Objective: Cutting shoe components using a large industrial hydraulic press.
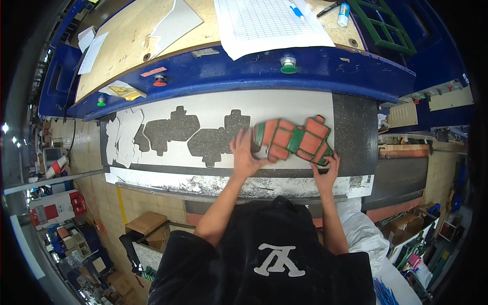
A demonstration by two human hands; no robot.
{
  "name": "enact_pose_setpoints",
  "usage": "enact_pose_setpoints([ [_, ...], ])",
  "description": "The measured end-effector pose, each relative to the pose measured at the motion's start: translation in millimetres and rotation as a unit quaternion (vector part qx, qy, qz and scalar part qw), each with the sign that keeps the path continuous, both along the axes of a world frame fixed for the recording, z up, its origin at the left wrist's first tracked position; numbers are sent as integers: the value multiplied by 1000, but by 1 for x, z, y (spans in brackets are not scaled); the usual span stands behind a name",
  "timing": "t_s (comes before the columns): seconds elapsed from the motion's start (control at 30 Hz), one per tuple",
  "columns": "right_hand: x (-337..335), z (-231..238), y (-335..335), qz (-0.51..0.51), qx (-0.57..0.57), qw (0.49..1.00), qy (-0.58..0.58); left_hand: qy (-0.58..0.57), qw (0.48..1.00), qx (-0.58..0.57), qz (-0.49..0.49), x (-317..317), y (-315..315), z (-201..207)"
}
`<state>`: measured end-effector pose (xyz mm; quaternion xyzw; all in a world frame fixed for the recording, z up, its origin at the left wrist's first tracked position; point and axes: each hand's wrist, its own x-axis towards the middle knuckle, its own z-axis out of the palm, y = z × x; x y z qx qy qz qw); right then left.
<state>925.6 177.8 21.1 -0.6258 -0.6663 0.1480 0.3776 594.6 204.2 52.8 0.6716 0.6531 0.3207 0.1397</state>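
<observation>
Two hands of mine are at a red-and-green die [297,138], which is over the right part of the white sheet [284,100]; whether it lies flat there I cannot tell. My right grip [327,174] pinches the die's corner nearest the sheet's lower right. My left grip [246,158] has thumb and fingers apart at the die's left end; blur hides whether they clamp it. Dark openings [206,144] run through the sheet's left and middle. Right of the sheet, the dark tabletop [356,122] shows; beyond its far edge is a blue beam [229,70].
</observation>
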Motion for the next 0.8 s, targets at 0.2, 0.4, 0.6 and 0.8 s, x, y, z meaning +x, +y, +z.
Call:
enact_pose_setpoints([
  [0.2,-9,-8,-71,213,-59,975,10,-195,974,-32,115,-12,27,-3],
  [0.4,-18,3,3,65,75,995,2,-94,995,-25,-39,5,-12,27],
  [0.6,-33,37,61,-31,82,995,40,-56,996,-60,-37,-11,2,8],
  [0.8,-18,-7,42,-66,14,997,33,-80,996,-41,-22,12,-18,-9],
])
